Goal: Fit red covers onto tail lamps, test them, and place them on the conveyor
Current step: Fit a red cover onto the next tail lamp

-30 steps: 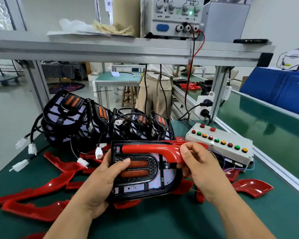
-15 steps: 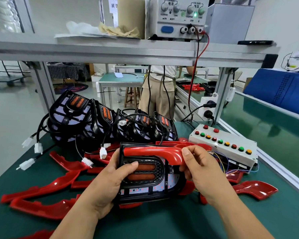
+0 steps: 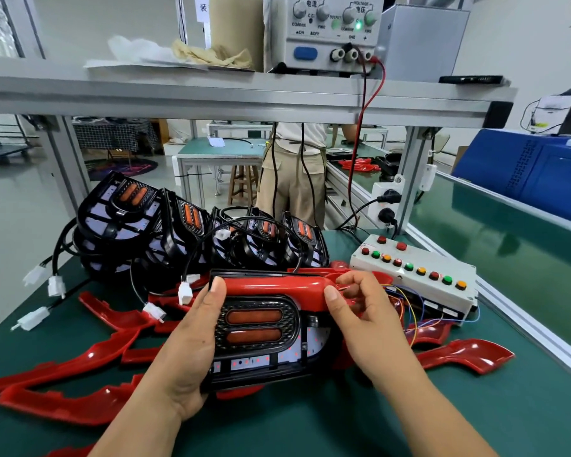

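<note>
Palms face inward: left hand [image 3: 192, 341] holds the tail lamp [image 3: 257, 326], right hand [image 3: 360, 313] pinches the red cover [image 3: 271, 287] onto it.

We see a black tail lamp [image 3: 254, 328] with two orange bars, face up above the green table [image 3: 475, 410]; a glossy red cover [image 3: 271, 286] lies along its top edge, spare covers [image 3: 63, 402] scattered around
</note>
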`<move>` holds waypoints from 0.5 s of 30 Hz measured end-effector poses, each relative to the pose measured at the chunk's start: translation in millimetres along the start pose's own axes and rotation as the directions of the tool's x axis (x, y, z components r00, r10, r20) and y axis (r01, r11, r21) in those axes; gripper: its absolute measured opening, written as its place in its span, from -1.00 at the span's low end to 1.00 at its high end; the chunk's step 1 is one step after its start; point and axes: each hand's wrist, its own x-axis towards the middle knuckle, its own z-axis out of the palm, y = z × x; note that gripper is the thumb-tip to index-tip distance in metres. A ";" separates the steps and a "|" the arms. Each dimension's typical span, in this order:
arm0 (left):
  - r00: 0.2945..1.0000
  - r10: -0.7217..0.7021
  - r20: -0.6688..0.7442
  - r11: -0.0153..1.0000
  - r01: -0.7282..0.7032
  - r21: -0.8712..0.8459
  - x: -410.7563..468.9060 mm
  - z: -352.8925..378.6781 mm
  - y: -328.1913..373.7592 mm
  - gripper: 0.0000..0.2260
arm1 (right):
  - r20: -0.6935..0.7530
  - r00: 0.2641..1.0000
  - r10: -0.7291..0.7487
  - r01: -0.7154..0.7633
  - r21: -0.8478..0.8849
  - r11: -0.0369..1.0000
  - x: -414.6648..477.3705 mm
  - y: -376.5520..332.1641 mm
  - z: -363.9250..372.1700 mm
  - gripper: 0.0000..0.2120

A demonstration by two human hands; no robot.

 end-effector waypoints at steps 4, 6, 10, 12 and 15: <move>1.000 0.000 -0.004 1.000 0.000 -0.029 -0.4 0.2 -0.6 -0.28 | 0.106 0.985 0.139 -0.173 0.470 0.865 -2.9 -3.9 6.0 -0.84; 1.000 -0.007 0.003 1.000 0.007 -0.026 -0.7 1.2 -1.3 -0.31 | 0.135 0.981 0.136 -0.190 0.589 0.785 -2.7 -5.6 6.6 -0.85; 1.000 -0.004 0.005 1.000 0.004 -0.015 -0.8 3.0 -3.5 -0.29 | 0.111 0.984 0.143 -0.181 0.643 0.745 -3.9 -8.9 7.6 -0.91; 1.000 0.018 0.001 1.000 -0.018 -0.023 -1.0 4.7 -3.8 -0.27 | 0.104 0.985 0.138 -0.172 0.649 0.741 -4.7 -9.3 7.1 -0.91; 0.998 0.061 -0.002 0.998 -0.061 -0.035 -1.6 6.7 -3.9 -0.30 | 0.094 0.985 0.145 -0.171 0.655 0.736 -4.4 -8.4 7.7 -0.91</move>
